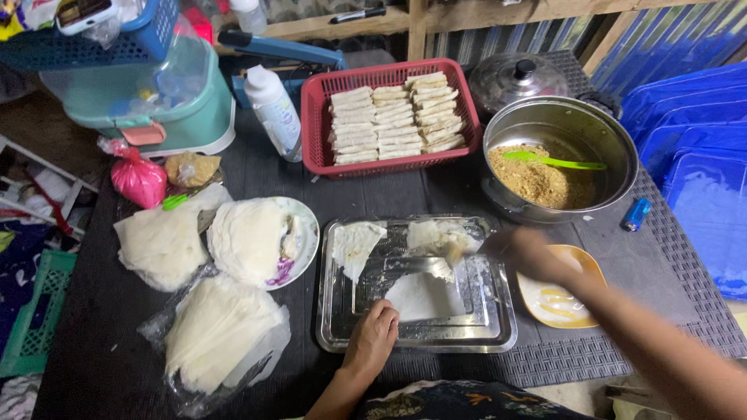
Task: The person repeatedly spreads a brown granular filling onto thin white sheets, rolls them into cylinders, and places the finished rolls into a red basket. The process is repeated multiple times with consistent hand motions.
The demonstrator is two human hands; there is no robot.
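In the head view we see a red plastic basket [319, 132] of pale rolled wrappers in the upper middle, a steel pot [615, 140] of brown crumbly filling with a green spoon [554, 162] to its right, and a white squeeze bottle [274, 109] to its left. Stacks of thin white wrapper sheets [222, 330] lie at left, one on a white plate [306, 233]. Our right hand [529, 253] is motion-blurred, so we cannot tell its grip; it hovers between the shallow steel tray [498, 338] and a yellow dish [583, 268], partly hiding the dish. Our left hand [373, 336], fingers curled together, presses the near edge of a white wrapper sheet [428, 294] lying flat in the tray, directly above the knuckles.
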